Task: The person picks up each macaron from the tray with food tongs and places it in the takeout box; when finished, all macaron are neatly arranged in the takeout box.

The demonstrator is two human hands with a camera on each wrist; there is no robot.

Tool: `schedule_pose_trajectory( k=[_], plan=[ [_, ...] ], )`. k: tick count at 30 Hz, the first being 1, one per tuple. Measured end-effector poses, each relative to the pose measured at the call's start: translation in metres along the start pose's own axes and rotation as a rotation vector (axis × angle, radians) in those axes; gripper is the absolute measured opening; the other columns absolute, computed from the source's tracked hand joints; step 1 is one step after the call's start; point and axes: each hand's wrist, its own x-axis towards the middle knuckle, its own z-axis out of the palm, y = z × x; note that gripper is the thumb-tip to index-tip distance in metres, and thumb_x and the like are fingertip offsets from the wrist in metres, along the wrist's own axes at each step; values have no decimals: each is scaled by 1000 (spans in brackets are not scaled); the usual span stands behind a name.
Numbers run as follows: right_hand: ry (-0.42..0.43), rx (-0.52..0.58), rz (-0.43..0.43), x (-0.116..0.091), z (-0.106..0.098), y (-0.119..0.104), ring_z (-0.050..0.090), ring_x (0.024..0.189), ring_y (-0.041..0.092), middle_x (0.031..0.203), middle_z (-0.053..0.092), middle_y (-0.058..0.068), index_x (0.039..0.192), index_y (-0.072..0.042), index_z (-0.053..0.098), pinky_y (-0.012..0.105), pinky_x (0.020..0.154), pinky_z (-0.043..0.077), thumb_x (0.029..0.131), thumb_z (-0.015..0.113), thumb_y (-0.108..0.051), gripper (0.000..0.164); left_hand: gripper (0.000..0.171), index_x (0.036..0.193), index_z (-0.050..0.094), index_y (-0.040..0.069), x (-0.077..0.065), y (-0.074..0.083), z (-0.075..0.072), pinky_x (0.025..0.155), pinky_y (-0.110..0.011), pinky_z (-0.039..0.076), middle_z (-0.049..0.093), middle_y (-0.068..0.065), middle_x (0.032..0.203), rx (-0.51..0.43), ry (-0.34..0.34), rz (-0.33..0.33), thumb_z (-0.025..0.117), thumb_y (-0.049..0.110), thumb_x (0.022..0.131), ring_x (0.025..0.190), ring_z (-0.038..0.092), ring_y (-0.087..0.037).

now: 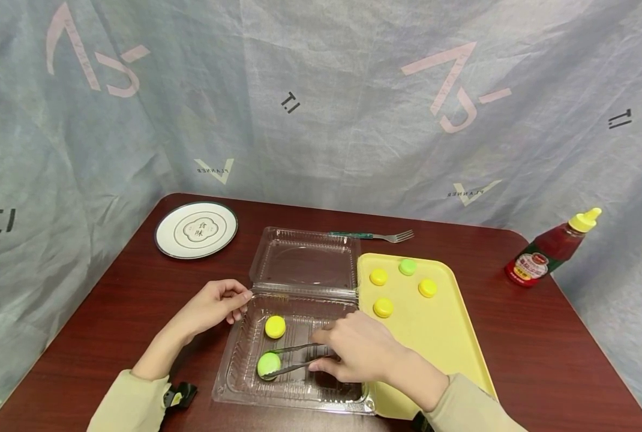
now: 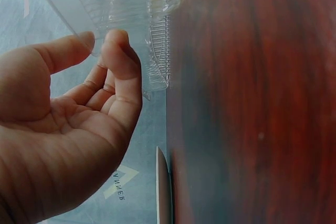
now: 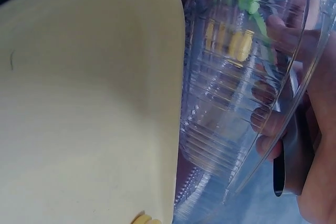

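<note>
A clear plastic clamshell container (image 1: 305,403) lies with its lid folded back. My left hand (image 1: 213,309) pinches its left rim near the hinge between thumb and index finger, as the left wrist view shows too. In my right hand (image 1: 361,348) is a pair of metal tongs (image 1: 294,366), reaching into the container from the right. The tong tips lie on either side of a green macaron (image 1: 267,363) at the container's lower left. Just behind that sits a yellow macaron (image 1: 275,327). Through the clear wall, the right wrist view shows the tongs (image 3: 294,166) and both macarons.
Touching the container's right side is a yellow tray (image 1: 429,342) carrying three yellow macarons (image 1: 383,308) and one green macaron (image 1: 407,267). A fork (image 1: 391,237) lies behind the lid. A white plate (image 1: 197,230) is back left; a red sauce bottle (image 1: 550,249) stands right.
</note>
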Motion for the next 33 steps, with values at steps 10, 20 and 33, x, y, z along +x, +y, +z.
schedule_pose_trajectory(
  k=[10, 20, 33],
  plan=[
    [-13, 3, 19, 0, -1, -1, 28, 44, -3, 56, 42, -18, 89, -21, 69, 15, 39, 25, 91, 66, -54, 33, 21, 105, 63, -6, 0, 1, 0, 59, -26, 52, 61, -9, 80, 7, 1, 0, 61, 15, 101, 68, 58, -18],
    [13, 8, 16, -1, 0, 0, 29, 45, -2, 60, 44, -18, 90, -21, 69, 15, 40, 25, 89, 67, -56, 36, 21, 104, 62, -6, 0, 1, 0, 59, -26, 51, 60, -9, 79, 4, 0, 0, 60, 15, 101, 68, 58, -18],
    [-3, 44, 80, -4, -7, 3, 34, 47, 1, 67, 54, -15, 90, -19, 64, 18, 43, 32, 89, 67, -58, 40, 22, 104, 63, -5, 0, 1, 0, 59, -27, 52, 61, -8, 79, 16, 4, -5, 61, 16, 101, 68, 58, -18]
  ],
)
